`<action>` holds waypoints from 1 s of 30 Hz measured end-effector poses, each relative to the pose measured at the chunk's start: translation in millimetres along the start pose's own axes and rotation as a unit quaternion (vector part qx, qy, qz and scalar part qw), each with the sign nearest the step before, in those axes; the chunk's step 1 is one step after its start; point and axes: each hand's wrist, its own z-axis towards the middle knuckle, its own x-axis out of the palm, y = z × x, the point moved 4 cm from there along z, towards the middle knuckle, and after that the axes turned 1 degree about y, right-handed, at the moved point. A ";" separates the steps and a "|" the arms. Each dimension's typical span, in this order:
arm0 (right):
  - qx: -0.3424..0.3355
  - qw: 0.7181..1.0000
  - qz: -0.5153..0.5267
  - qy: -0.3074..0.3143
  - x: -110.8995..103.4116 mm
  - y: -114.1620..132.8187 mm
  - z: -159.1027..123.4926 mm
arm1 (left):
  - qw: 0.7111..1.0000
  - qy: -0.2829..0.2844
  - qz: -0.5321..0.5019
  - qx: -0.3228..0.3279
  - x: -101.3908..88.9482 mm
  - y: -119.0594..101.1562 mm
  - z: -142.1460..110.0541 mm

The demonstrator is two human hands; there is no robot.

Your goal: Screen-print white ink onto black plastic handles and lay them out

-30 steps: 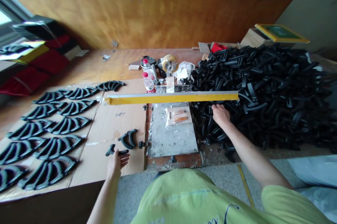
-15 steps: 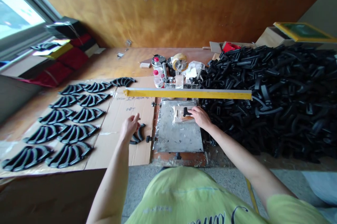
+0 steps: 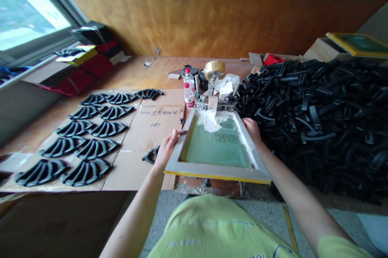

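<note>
A screen printing frame point(image 3: 209, 170) with grey sides, a yellow underside and green mesh lies lowered in front of me, covering the metal plate beneath. My left hand point(image 3: 166, 147) grips its left side, fingers along the edge. On the opposite side, my right hand point(image 3: 252, 129) holds the right edge, partly hidden by the frame. White ink point(image 3: 209, 121) is smeared over the far end of the mesh, where a pale flat scraper point(image 3: 212, 104) stands. Just left of my left hand, black curved plastic parts point(image 3: 150, 155) lie on the cardboard, partly covered by that hand.
Fanned groups of black parts point(image 3: 86, 171) lie on the cardboard point(image 3: 130, 165) at left. A large heap of black parts point(image 3: 327, 129) fills the right. Behind the frame are red-capped bottles point(image 3: 189, 95) and a tape roll point(image 3: 214, 68). Another framed screen point(image 3: 360, 44) rests far right.
The raised frame has come down over the plate and the black part on it. Both hands have moved onto the frame's sides; my right hand has let go of that part.
</note>
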 end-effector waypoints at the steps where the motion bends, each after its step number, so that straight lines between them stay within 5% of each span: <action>1: 0.004 1.000 0.006 -0.027 -8.4 0.4 9.8 | 0.999 0.014 0.009 -0.029 -1.1 19.8 -4.4; 5: -0.094 0.992 0.022 -0.082 -14.4 54.9 59.5 | 0.997 -0.006 0.030 -0.066 0.1 87.8 -4.3; 10: -0.134 0.983 -0.079 0.094 27.1 117.3 83.9 | 0.994 -0.016 0.075 -0.079 4.2 121.6 6.4; 13: -0.165 0.973 -0.092 0.135 34.8 116.5 58.5 | 0.995 -0.012 0.069 -0.075 4.0 123.7 7.1; 18: -0.326 0.925 -0.010 0.193 16.5 107.1 18.7 | 0.996 -0.010 0.039 -0.076 5.1 124.2 5.0; 21: -0.303 0.930 0.004 0.206 12.9 103.8 23.7 | 0.996 -0.008 0.034 -0.085 5.2 120.9 3.5; 26: -0.281 0.953 0.008 0.108 22.2 100.7 8.8 | 0.995 -0.017 0.024 -0.093 2.3 112.8 1.5; 30: -0.290 0.948 0.036 0.128 21.2 99.9 2.3 | 0.995 -0.011 0.028 -0.096 2.7 107.9 0.5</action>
